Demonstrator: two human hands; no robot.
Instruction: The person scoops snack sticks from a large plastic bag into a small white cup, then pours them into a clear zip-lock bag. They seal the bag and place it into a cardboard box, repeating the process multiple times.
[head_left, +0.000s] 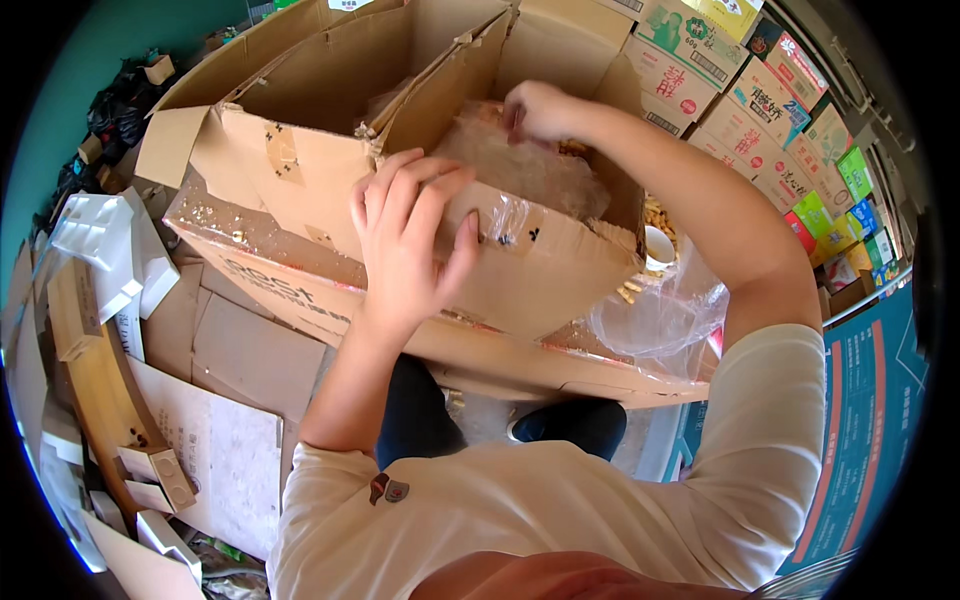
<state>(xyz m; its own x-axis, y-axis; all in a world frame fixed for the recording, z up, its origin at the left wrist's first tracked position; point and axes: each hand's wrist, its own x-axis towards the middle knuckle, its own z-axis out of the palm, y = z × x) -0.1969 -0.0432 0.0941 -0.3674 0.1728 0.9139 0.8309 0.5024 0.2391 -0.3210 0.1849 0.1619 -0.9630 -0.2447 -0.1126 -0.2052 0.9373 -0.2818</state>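
An open cardboard box (540, 270) with torn flaps stands before me, taped with clear tape on its front wall. My left hand (412, 232) lies against that wall near the rim, fingers apart and thumb on the outer face. My right hand (544, 112) reaches into the right part of the box, its bent fingers at a clear plastic bag (517, 161) that they seem to pinch; blur softens the fingertips. Beside and beneath this hand, brown-yellow pieces like unshelled peanuts (574, 147) show, partly covered by the bag.
A second open box section (322, 75) adjoins on the left. The boxes rest on a larger carton (300, 292). At right are a white cup (660, 249), loose peanut-like pieces (658, 214) and plastic film (660, 319). Stacked cartons (667, 79) stand behind; cardboard and foam (97, 232) lie left.
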